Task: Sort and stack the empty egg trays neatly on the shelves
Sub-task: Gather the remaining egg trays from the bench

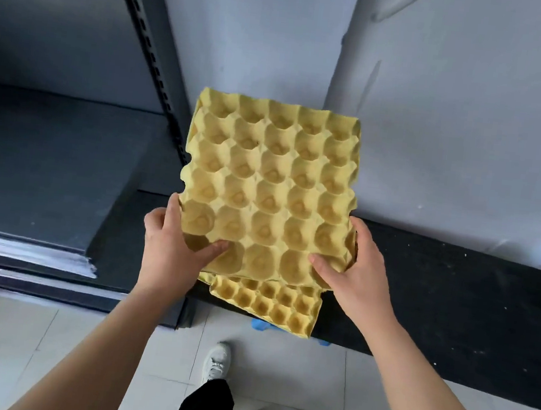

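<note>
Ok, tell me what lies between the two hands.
In the head view, the near rows of the yellow egg tray fill it; left hand and right hand both grip that tray.

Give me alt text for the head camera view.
The left hand and right hand grip the near corners of a yellow egg tray, above a second yellow tray on a black ledge beside a dark shelf.

One wide-angle view from the person's head, facing forward and steeply down. Close below at mid-frame, the left hand (170,247) and right hand (352,275) grip a yellow egg tray (271,184). The tiled floor (10,343) lies at the bottom edge and the wall (473,127) at the top.
</note>
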`<state>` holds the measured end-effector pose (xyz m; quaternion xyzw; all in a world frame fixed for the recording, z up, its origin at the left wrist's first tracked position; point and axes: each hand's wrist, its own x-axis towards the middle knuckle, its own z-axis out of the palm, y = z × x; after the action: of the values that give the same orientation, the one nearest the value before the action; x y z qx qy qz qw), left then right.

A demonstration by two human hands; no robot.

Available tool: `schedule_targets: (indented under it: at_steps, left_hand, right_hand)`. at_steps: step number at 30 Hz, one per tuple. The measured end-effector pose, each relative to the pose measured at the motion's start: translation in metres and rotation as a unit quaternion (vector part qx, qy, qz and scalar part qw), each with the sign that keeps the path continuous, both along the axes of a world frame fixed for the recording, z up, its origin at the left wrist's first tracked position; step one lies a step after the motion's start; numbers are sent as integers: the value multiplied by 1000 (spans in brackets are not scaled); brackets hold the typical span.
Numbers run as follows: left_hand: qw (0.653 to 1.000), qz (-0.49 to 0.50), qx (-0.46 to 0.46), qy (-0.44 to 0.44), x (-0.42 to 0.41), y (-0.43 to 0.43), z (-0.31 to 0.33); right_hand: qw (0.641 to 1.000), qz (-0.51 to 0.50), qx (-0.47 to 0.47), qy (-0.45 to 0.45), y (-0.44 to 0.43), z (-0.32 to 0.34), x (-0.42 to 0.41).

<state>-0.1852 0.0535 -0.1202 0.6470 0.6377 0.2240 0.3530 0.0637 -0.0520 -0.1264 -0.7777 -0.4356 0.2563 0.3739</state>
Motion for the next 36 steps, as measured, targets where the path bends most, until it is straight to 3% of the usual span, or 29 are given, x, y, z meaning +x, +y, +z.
schedule_targets:
  at_steps: [6, 12, 18, 25, 36]
  left_hand:
    - [996, 52, 71, -11, -63, -26, 73]
    - [994, 96, 44, -14, -145, -19, 98]
    - [995, 91, 48, -7, -247, 27, 94]
    - [995, 38, 48, 82, -353, 108, 70]
    - [998, 33, -21, 58, -390, 176, 50]
  right_hand:
    - [997, 62, 31, -39, 0, 74, -53]
    - [990, 122, 7, -64, 36, 106, -131]
    - [988, 127, -32, -86, 89, 108, -229]
    - [994, 71, -51, -70, 137, 94, -338]
    - [986, 30, -116, -114, 182, 60, -395]
